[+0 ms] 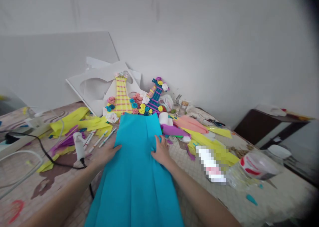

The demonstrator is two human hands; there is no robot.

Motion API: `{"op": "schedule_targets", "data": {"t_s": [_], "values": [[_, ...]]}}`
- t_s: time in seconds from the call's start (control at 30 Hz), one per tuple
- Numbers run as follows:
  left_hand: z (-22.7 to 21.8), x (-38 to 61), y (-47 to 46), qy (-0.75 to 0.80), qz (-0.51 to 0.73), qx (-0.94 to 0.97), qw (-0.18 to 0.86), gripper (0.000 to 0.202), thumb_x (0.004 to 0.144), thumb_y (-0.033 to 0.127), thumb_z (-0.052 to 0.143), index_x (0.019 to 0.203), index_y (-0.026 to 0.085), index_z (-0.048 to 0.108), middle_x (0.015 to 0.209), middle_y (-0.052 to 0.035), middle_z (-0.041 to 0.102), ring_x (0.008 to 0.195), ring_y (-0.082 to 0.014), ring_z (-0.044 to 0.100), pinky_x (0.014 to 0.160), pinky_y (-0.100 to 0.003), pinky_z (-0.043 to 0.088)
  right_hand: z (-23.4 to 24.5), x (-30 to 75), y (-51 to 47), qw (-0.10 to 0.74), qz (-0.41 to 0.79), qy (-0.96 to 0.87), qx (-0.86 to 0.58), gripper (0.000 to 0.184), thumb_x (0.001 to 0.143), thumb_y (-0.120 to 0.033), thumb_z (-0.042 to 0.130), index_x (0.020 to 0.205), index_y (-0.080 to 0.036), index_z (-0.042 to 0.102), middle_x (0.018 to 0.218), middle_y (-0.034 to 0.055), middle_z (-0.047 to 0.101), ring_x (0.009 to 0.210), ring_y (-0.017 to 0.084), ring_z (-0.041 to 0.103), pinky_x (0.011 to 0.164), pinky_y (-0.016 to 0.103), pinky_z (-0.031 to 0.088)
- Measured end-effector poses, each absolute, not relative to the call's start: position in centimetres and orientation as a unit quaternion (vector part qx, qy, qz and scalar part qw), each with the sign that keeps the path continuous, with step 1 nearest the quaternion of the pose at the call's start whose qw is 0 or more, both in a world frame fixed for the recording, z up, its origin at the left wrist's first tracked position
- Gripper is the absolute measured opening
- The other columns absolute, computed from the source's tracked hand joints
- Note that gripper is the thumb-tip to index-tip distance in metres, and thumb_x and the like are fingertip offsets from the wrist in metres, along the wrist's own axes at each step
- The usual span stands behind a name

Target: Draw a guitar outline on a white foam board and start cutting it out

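A long sheet of turquoise crepe paper (139, 167) stretches from the bottom edge of the view up over the table, with soft lengthwise folds. At its left edge is my left hand (109, 154), thumb on the front and the other fingers hidden behind. My right hand (161, 150) grips the opposite edge between thumb and bent fingers. Beyond the paper's top stand a yellow woven dress-shaped craft piece (122, 94) and a dark blue one (156, 96), both trimmed with paper flowers. A white glue gun (79, 145) rests left of my left hand.
Several markers (101, 139) and yellow crepe paper strips (67, 120) lie on the left, near a black cable (45, 147). To the right are more yellow paper (211, 144), a pixelated bright object (209, 164) and a clear plastic bottle (259, 165). White boards (74, 67) lean on the wall.
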State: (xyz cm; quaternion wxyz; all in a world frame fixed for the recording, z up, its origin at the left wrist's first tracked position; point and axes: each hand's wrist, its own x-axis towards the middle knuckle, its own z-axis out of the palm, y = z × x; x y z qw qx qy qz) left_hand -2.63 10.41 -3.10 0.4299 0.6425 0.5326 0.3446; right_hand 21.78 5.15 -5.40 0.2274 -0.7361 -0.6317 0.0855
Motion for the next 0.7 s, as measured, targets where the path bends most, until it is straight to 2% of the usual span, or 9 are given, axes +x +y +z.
{"op": "schedule_targets", "data": {"t_s": [0.13, 0.23, 0.37, 0.43, 0.57, 0.7], "values": [[-3.3, -2.7, 10.2, 0.518, 0.324, 0.651, 0.45, 0.042, 0.07, 0.047, 0.053, 0.1, 0.02, 0.064, 0.11, -0.0039, 0.065, 0.102, -0.0272, 0.059, 0.086, -0.037, 0.047, -5.8, 22.4, 5.3, 0.302, 0.074, -0.63, -0.712, 0.078, 0.063, -0.005, 0.046, 0.137, -0.014, 0.022, 0.137, 0.0194, 0.022, 0.125, 0.033, 0.028, 0.093, 0.049, 0.034], [-3.4, -2.6, 9.9, 0.51, 0.329, 0.656, 0.448, 0.046, 0.07, 0.049, 0.052, 0.101, 0.017, 0.063, 0.109, -0.0047, 0.065, 0.103, -0.0274, 0.058, 0.089, -0.038, 0.045, -5.6, 23.1, 5.4, 0.375, 0.082, -0.647, -0.659, 0.078, 0.06, 0.0, 0.038, 0.135, -0.016, 0.025, 0.135, 0.0162, 0.026, 0.115, 0.024, 0.043, 0.086, 0.036, 0.043], [-3.5, -2.7, 9.7, 0.51, 0.354, 0.652, 0.436, 0.052, 0.07, 0.053, 0.051, 0.107, 0.017, 0.061, 0.114, -0.0056, 0.063, 0.109, -0.0279, 0.054, 0.094, -0.04, 0.041, -5.1, 25.5, 5.6, 0.453, 0.06, -0.625, -0.633, 0.071, 0.057, -0.004, 0.039, 0.127, -0.018, 0.038, 0.124, 0.0116, 0.042, 0.11, 0.022, 0.047, 0.087, 0.034, 0.044], [-3.4, -2.8, 9.7, 0.516, 0.372, 0.645, 0.423, 0.052, 0.069, 0.052, 0.051, 0.108, 0.019, 0.061, 0.116, -0.0048, 0.061, 0.113, -0.0281, 0.052, 0.097, -0.042, 0.038, -5.2, 27.3, 5.7, 0.479, 0.065, -0.595, -0.642, 0.068, 0.058, -0.008, 0.042, 0.125, -0.018, 0.039, 0.119, 0.0113, 0.047, 0.104, 0.023, 0.051, 0.084, 0.035, 0.046], [-3.2, -3.1, 9.7, 0.518, 0.399, 0.634, 0.412, 0.051, 0.07, 0.051, 0.049, 0.106, 0.017, 0.062, 0.11, -0.0064, 0.065, 0.112, -0.029, 0.052, 0.095, -0.044, 0.04, -6.5, 31.3, 6.2, 0.467, 0.095, -0.537, -0.696, 0.064, 0.06, -0.017, 0.043, 0.124, -0.017, 0.038, 0.113, 0.0132, 0.053, 0.08, 0.022, 0.06, 0.069, 0.035, 0.05], [-3.7, -3.8, 9.8, 0.508, 0.42, 0.628, 0.414, 0.048, 0.072, 0.05, 0.047, 0.104, 0.018, 0.062, 0.105, -0.0056, 0.067, 0.107, -0.0281, 0.056, 0.089, -0.042, 0.045, -7.6, 33.7, 6.6, 0.446, 0.049, -0.544, -0.709, 0.056, 0.06, -0.02, 0.044, 0.116, -0.017, 0.046, 0.103, 0.0119, 0.058, 0.069, 0.022, 0.06, 0.064, 0.036, 0.05]]}}
